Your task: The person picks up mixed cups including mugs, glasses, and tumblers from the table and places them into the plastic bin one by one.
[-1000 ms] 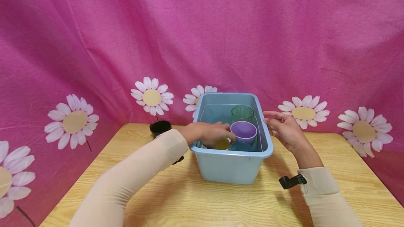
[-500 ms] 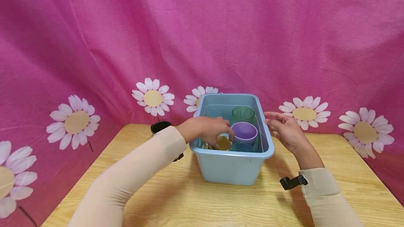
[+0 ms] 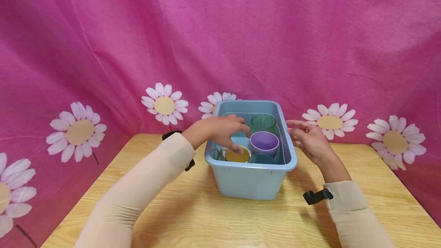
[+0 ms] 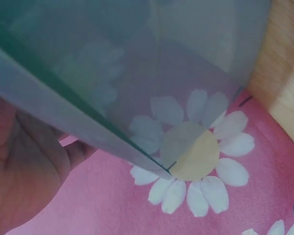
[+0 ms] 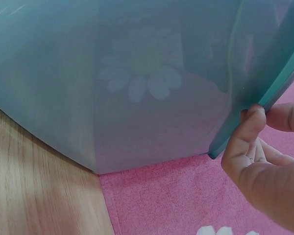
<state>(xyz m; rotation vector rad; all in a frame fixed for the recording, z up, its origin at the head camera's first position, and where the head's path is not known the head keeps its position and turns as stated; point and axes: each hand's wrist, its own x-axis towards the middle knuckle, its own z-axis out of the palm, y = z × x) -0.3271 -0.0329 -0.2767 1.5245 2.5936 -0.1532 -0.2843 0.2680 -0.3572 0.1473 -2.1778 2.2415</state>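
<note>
A light blue plastic bin (image 3: 249,183) holds several cups. My left hand (image 3: 227,129) is over its left side, fingers spread and relaxed, thumb right at the rim of a yellow cup (image 3: 237,157). Beside that stand a purple cup (image 3: 264,142), a green glass (image 3: 263,119) at the back and a bluish glass (image 3: 261,159) in front. A clear glass (image 3: 215,154) shows at the near left corner. My right hand (image 3: 310,141) pinches the bin's right rim; the right wrist view shows its fingers (image 5: 255,122) at the edge.
The bin stands on a wooden table (image 3: 193,217) in front of a pink cloth (image 3: 241,49) printed with daisies. A black cup, mostly hidden behind my left sleeve (image 3: 144,179), stands to the bin's left.
My left hand has risen from deep in the bin, let go of the yellow cup and spread its fingers. The yellow cup now shows more fully. My right hand stays at the rim.
</note>
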